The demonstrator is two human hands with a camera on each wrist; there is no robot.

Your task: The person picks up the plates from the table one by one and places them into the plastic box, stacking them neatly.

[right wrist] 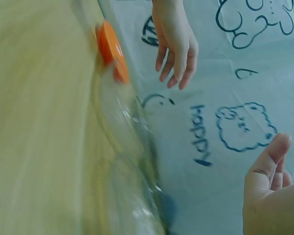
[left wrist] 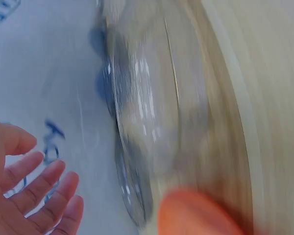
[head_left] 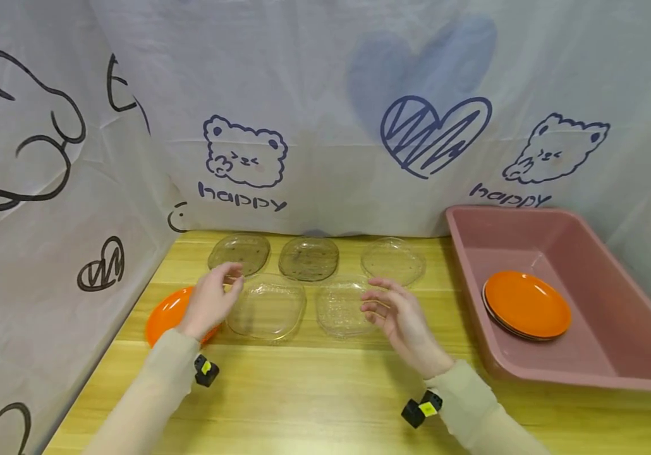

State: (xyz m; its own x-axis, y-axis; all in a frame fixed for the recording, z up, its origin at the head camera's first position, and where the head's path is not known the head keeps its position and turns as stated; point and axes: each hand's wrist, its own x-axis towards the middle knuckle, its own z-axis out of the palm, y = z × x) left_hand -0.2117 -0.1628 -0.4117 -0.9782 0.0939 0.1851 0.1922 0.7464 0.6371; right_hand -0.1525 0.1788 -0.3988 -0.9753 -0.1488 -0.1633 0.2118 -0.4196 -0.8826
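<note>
My left hand (head_left: 212,302) hovers above the table with relaxed fingers and nothing in its grasp. Below it, partly covered by the hand and wrist, lies an orange plate (head_left: 167,316). To its right is a clear plastic plate (head_left: 268,309). My right hand (head_left: 402,319), also bare and loosely bent, is held over the table beside another clear plate (head_left: 341,309). Both hands appear raised off the surface in the wrist views, where the left hand (left wrist: 39,191) shows spread fingers. Behind them stand two greyish clear plates, left (head_left: 240,253) and middle (head_left: 308,259), and a clearer one (head_left: 394,262).
A pink plastic tub (head_left: 476,316) occupies the right side of the table. Inside it sits a small stack of plates with an orange plate (head_left: 527,304) on top. White cloth (head_left: 325,170) with drawings hangs behind and at the left of the wooden table (head_left: 303,392).
</note>
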